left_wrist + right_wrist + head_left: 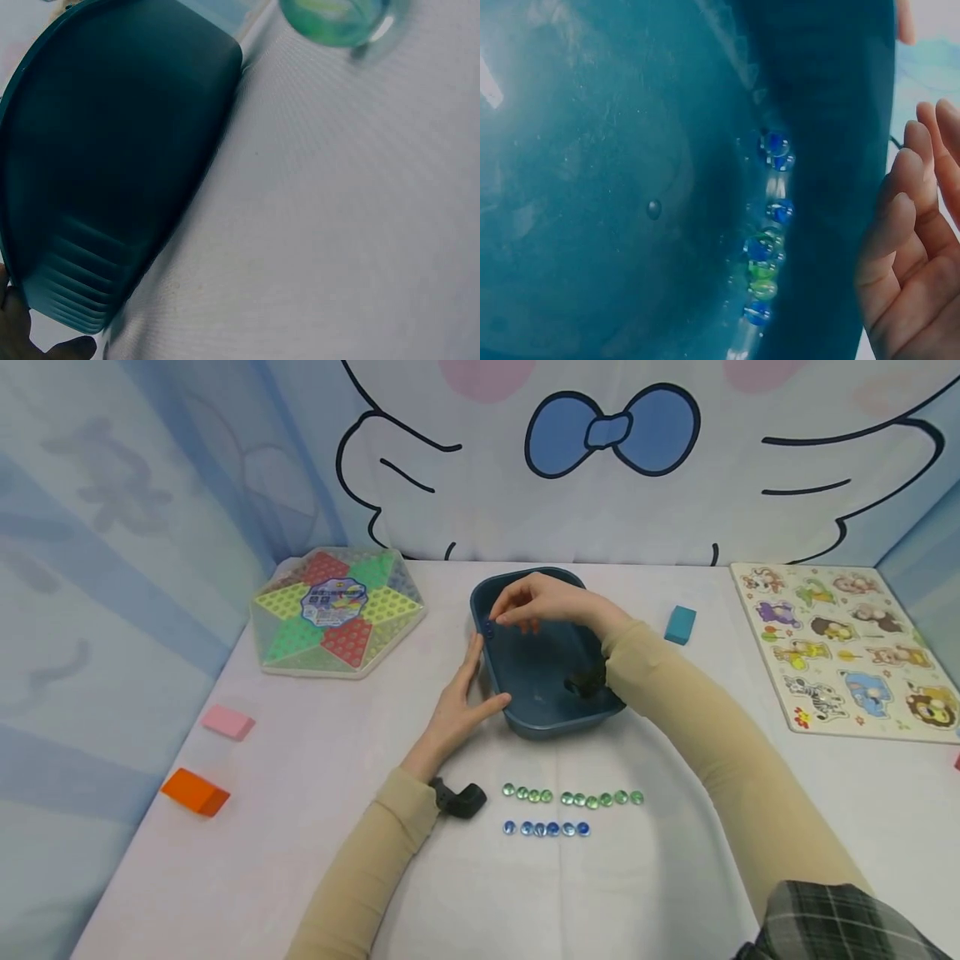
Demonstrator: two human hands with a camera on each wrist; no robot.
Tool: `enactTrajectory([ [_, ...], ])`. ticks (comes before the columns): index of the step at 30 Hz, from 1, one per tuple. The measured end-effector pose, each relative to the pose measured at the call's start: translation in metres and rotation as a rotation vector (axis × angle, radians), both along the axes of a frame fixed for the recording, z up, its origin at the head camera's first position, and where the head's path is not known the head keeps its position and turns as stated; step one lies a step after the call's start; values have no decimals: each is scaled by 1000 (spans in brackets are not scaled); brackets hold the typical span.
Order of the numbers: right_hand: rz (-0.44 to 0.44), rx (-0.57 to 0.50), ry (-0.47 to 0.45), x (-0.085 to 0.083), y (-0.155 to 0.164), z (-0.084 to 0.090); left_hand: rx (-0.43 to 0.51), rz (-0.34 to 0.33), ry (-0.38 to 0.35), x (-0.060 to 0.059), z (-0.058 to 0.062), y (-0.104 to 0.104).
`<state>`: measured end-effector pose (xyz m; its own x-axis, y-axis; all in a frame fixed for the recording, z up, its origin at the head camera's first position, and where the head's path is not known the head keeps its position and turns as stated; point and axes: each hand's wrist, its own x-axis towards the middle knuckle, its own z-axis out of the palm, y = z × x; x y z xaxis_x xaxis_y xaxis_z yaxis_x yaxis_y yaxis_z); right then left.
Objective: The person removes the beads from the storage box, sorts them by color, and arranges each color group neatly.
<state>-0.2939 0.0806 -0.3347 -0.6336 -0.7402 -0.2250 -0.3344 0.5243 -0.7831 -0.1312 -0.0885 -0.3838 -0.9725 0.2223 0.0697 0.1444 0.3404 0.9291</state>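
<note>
A dark teal basin point(543, 693) stands on the table, with blue and green glass marbles point(763, 270) along the bottom by one wall. My right hand point(551, 597) hovers over its far left part, fingers bent and thumb near the index finger; whether a marble is between them is hidden. Dark blue marbles point(489, 629) show just below those fingertips. Against the basin's left side rests my left hand point(453, 710), its fingers straight and spread, the thumb at the near rim. In front of the basin lie a row of green marbles point(592, 802) and a row of blue marbles point(552, 829).
At the back left stands a hexagonal board-game box point(337, 614). A wooden animal puzzle point(847, 652) lies at the right. Blocks lie around: teal point(680, 625) right of the basin, pink point(228, 722) and orange point(195, 792) near the left edge.
</note>
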Motion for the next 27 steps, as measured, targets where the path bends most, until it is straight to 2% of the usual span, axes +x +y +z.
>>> enactTrajectory([
  [9,-23,6,19,-10,-12,-16,-1,-8,-16,-1,-2,-2],
  [19,-42,163,97,-13,-16,-28,-6,-6,-5,0,-1,-1],
  [27,-1,269,187,-10,-22,-31,-4,-1,-5,0,-1,-2],
])
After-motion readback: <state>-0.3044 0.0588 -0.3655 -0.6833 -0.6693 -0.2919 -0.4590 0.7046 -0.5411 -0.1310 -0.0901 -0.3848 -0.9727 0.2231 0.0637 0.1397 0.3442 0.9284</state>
